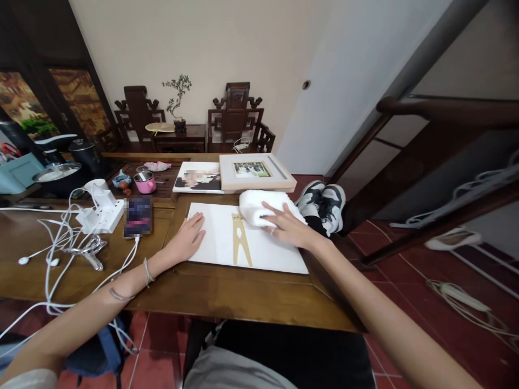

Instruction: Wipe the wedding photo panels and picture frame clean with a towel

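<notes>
A white board lies flat on the wooden table, with a gold stand piece on its middle. My left hand rests flat and open on the board's left edge. Over a folded white cloth at the board's far right corner, my right hand presses down with its fingers spread across it.
A framed photo and a print lie beyond the board. A phone, a white power strip, cables and earphones crowd the left. A pink pot stands further back. Sneakers sit right of the table.
</notes>
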A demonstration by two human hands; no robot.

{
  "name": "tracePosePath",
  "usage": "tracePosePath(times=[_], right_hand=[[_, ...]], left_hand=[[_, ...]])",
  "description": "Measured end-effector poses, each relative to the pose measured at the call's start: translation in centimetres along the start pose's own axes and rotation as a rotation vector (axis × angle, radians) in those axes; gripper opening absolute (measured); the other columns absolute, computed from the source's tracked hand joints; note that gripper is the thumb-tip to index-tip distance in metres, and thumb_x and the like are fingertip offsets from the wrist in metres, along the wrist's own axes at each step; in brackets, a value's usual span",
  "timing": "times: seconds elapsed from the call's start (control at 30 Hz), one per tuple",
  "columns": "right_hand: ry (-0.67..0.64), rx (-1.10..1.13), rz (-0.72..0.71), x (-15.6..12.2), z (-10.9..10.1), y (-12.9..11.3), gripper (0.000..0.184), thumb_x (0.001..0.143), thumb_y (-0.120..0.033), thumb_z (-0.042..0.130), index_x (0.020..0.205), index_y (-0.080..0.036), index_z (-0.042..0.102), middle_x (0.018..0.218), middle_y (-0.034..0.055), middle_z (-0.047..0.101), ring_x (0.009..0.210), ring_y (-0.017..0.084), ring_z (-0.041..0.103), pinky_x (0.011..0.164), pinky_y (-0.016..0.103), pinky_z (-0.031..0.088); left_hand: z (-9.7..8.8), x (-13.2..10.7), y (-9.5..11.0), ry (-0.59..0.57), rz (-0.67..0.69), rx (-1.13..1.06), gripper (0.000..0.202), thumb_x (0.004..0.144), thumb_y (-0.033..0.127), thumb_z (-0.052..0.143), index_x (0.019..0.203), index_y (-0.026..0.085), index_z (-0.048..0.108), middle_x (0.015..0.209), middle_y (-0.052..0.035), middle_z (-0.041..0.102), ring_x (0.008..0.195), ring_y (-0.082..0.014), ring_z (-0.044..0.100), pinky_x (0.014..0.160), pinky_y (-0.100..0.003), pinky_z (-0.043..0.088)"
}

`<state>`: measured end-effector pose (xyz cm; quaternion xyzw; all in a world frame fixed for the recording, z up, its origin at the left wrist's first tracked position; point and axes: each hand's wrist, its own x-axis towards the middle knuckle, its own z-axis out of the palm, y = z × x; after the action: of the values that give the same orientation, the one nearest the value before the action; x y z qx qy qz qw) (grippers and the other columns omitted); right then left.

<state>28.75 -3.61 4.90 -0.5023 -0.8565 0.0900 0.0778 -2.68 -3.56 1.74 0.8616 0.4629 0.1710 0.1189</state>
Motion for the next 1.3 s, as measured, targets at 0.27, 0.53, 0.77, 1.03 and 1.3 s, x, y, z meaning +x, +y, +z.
tracePosePath(times=[0.27,0.53,0.77,1.03,1.3], right_hand=[[0.023,0.022,-0.183,-10.1,0.4,-5.5,0.026,0.075,-0.011,0.044,0.087,-0.020,0.066,0.146,0.0064,0.033,0.137,0.028,0.017,0.110,0.059,0.002],[0.081,0.011,-0.048,-5.4,0.8,-2.7,0.029,0.082,-0.018,0.041,0.100,-0.017,0.063,0.142,0.0141,0.039,0.132,0.030,0.033,0.108,0.060,0.012],[0.125,-0.013,0.081,2.0,-0.1,-0.3,0.037,0.083,-0.017,0.037,0.113,-0.013,0.059,0.129,0.0152,0.054,0.127,0.032,0.039,0.101,0.059,0.023],[0.166,0.001,-0.086,-8.0,1.9,-4.5,0.028,0.080,-0.015,0.041,0.094,-0.017,0.065,0.143,0.0129,0.039,0.134,0.030,0.027,0.108,0.062,0.010],[0.068,0.058,-0.066,-10.6,0.9,-6.2,0.027,0.077,-0.014,0.043,0.090,-0.020,0.065,0.144,0.0094,0.036,0.133,0.031,0.029,0.108,0.061,0.010]], left_hand=[[0.0,0.0,0.2,0.002,0.002,0.005,0.048,0.092,0.030,0.029,0.134,0.008,0.037,0.146,-0.0162,0.032,0.138,-0.0238,0.022,0.112,-0.046,0.018],[-0.1,-0.1,0.1,0.005,0.007,0.005,0.048,0.092,0.030,0.029,0.134,0.008,0.037,0.145,-0.0161,0.033,0.138,-0.0241,0.023,0.112,-0.047,0.019],[-0.2,0.0,0.2,-0.002,-0.007,0.002,0.048,0.092,0.030,0.029,0.134,0.008,0.038,0.146,-0.0161,0.032,0.138,-0.0239,0.022,0.112,-0.047,0.019],[0.0,0.1,0.2,0.006,-0.012,0.011,0.049,0.092,0.031,0.029,0.134,0.007,0.037,0.145,-0.0161,0.032,0.138,-0.0233,0.023,0.112,-0.045,0.018],[0.0,0.0,0.1,0.006,0.008,0.018,0.047,0.092,0.031,0.029,0.134,0.010,0.036,0.146,-0.0152,0.031,0.138,-0.0229,0.022,0.112,-0.046,0.019]])
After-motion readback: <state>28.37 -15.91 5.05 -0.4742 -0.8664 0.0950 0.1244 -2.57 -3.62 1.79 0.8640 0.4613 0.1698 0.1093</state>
